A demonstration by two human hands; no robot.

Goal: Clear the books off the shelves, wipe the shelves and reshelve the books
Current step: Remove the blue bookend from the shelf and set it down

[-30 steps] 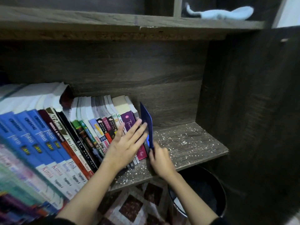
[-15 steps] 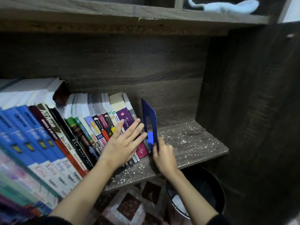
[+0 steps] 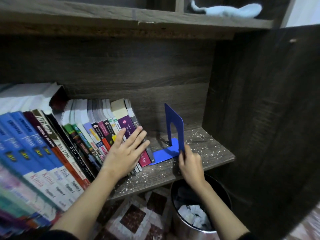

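The left hand [image 3: 124, 151] presses flat, fingers straight, on the spines of the leaning books [image 3: 83, 135], over a purple book [image 3: 129, 129] reading "Terima". Blue textbooks [image 3: 26, 144] read "Fokus" and "Kimia"; another reads "Teks STPM". The right hand [image 3: 191, 163] pinches the blue bookend [image 3: 174, 125], which stands on the speckled shelf [image 3: 207, 153] just beside the row.

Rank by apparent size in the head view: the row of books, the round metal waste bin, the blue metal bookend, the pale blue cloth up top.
1. Row of books.
2. Round metal waste bin.
3. Blue metal bookend and pale blue cloth look alike; the cloth lies farther, so unranked.
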